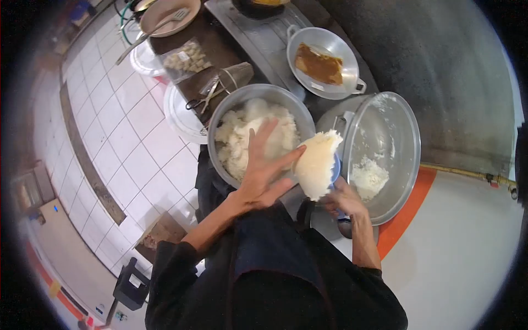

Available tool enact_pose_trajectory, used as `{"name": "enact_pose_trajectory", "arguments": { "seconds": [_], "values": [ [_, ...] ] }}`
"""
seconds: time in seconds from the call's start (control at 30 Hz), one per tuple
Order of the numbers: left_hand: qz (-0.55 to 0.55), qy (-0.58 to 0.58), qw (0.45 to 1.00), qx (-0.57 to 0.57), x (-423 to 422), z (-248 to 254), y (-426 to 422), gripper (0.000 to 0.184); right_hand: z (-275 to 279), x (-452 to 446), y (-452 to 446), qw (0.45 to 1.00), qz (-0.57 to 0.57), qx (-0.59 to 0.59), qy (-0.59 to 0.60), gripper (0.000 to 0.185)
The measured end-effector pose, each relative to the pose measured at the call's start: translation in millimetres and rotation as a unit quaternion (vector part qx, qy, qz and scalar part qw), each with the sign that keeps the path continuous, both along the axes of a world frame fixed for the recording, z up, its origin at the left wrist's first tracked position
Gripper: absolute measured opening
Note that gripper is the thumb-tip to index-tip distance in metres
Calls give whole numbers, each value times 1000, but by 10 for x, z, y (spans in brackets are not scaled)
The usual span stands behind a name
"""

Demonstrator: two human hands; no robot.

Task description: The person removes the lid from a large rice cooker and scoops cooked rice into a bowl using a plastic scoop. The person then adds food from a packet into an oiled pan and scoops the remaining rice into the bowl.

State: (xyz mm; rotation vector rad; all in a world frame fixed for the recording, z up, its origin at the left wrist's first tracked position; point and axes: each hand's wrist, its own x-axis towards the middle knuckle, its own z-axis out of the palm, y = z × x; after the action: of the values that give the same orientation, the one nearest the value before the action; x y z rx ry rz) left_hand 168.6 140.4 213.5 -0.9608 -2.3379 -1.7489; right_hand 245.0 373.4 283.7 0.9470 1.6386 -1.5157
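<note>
My left hand (267, 170) is open with fingers spread, above a deep metal pot (309, 118) of white cooked rice (234, 140). Its fingertips reach the edge of a large, smooth-faced clump of rice (318, 165). Behind that clump shows part of a blue scoop (336, 168); the rest is hidden. My right hand (346, 201) is closed on the blue scoop's handle, over the near rim of a wide metal basin (404, 181). A smaller heap of rice (369, 177) lies inside the basin, with grains stuck to its wall.
Beyond the pots, a two-handled pan (349, 71) holds brown food on the stove (258, 38). Scissors (209, 99) and a bag of pale cubes (187, 59) lie left of the pot. A spatula (159, 27) rests across a bowl (190, 11). A white lid (184, 118) is below.
</note>
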Motion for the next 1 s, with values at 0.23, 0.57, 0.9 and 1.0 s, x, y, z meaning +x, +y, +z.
{"name": "enact_pose_trajectory", "arguments": {
  "seconds": [0.23,0.57,0.9,1.0],
  "values": [
    [218,-257,937,89,-225,-301,-256,52,-178,-307,-358,993,-41,-71,82,42],
    [384,-158,910,-12,-184,-751,-771,19,-532,-620,-365,956,-33,142,256,40],
    [329,-206,921,14,-209,-753,-512,17,143,288,408,935,-249,65,245,33],
    [327,-151,932,-46,-230,-821,-501,16,150,576,833,898,-323,136,265,21]
  ]
}}
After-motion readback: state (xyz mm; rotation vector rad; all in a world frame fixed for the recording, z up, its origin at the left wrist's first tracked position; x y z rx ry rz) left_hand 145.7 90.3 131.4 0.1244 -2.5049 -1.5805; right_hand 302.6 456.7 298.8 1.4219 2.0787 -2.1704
